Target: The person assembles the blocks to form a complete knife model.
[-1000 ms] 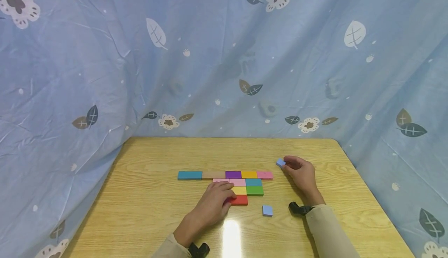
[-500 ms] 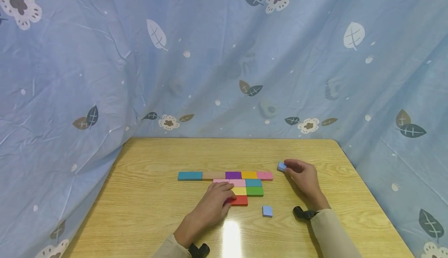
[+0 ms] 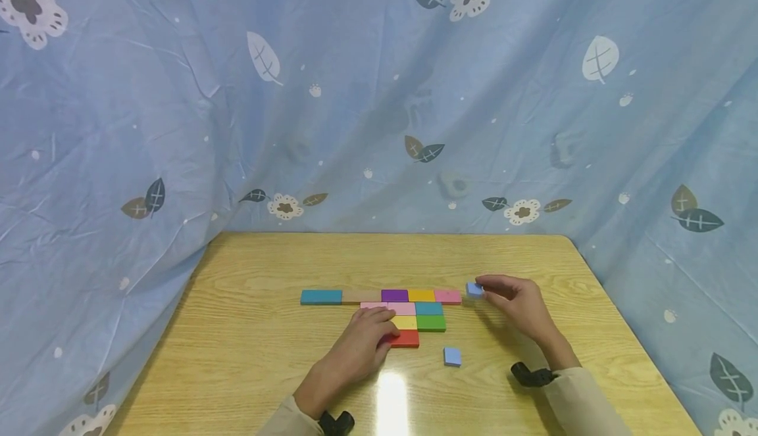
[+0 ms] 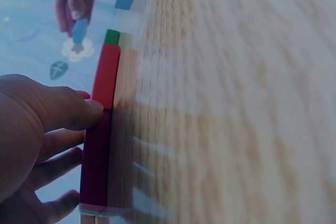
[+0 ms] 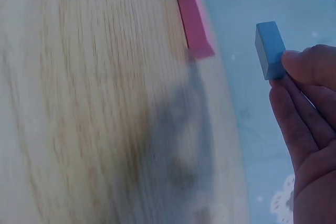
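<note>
Flat coloured wooden blocks lie side by side in rows, among them a pink block (image 3: 447,297) at the right end of the far row, a green block (image 3: 431,323) and a red block (image 3: 405,339) nearest me. My left hand (image 3: 358,344) rests over the near left part of these rows, hiding some blocks. Its thumb touches the near side where the red block meets a dark purple block (image 4: 95,156). Thumb and fingertips of my right hand (image 3: 518,304) pinch a light blue block (image 5: 271,51), held above the table just right of the pink block, with a gap between.
A second light blue block (image 3: 453,356) lies alone nearer me, right of the red block. The wooden table (image 3: 249,370) ends at a blue patterned curtain (image 3: 355,94) behind and at the sides. Both wrists carry black cameras.
My right hand has brought the light blue block nearer to me, level with the far row, and its wrist has swung to the right. The left hand stays in place.
</note>
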Action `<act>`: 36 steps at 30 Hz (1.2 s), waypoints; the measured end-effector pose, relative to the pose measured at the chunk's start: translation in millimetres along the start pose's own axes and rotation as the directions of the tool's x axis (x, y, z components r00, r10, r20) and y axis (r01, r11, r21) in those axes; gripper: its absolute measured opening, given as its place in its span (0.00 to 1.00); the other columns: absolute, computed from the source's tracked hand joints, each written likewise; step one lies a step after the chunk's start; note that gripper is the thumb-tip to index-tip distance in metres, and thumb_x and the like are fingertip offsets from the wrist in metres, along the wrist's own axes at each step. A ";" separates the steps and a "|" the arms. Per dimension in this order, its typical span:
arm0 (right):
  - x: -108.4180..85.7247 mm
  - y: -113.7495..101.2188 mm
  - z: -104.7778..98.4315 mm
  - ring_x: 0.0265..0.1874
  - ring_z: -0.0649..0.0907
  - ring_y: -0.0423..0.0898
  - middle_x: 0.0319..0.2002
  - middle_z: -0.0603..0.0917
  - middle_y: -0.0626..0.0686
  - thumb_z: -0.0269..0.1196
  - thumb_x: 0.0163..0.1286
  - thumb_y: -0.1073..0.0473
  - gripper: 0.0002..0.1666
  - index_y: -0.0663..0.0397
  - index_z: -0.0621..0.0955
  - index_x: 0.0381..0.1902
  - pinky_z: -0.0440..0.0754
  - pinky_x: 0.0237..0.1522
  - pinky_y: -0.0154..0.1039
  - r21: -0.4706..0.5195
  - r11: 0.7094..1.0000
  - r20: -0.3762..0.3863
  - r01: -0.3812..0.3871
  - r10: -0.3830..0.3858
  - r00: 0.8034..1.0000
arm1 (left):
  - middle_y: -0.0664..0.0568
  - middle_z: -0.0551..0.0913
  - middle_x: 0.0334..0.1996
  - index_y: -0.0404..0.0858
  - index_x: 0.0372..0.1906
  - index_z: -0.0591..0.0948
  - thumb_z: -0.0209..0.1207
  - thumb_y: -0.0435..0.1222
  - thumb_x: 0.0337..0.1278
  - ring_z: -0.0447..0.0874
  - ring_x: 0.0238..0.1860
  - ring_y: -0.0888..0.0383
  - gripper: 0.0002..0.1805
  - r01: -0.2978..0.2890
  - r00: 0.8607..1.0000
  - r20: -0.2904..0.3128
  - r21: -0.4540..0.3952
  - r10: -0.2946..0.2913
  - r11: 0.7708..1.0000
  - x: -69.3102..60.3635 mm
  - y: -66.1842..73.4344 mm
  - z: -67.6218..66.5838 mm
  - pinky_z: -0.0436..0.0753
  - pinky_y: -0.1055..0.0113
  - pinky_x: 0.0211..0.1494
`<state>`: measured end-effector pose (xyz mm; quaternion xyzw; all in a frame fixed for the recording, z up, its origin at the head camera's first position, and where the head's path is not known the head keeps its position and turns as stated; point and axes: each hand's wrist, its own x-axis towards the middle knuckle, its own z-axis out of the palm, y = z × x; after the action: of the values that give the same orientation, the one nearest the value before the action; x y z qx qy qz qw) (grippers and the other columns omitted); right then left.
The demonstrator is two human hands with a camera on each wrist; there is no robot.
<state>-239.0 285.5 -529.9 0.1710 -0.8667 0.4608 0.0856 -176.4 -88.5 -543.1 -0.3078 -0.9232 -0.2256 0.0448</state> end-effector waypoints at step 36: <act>-0.4 -15.9 43.9 0.54 0.92 0.46 0.51 0.95 0.46 0.78 0.65 0.69 0.20 0.47 0.94 0.53 0.93 0.58 0.51 -0.273 0.948 0.179 0.167 -0.120 0.976 | 0.49 0.87 0.68 0.46 0.51 0.93 0.68 0.33 0.72 0.81 0.74 0.48 0.10 0.015 1.000 0.007 0.004 -0.015 1.000 -1.2 1.3 -1.8 0.75 0.38 0.80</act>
<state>-232.3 241.1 -542.4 0.2561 -0.9134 0.3079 0.0730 -174.7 -89.0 -541.2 -0.3016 -0.9261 -0.2230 0.0407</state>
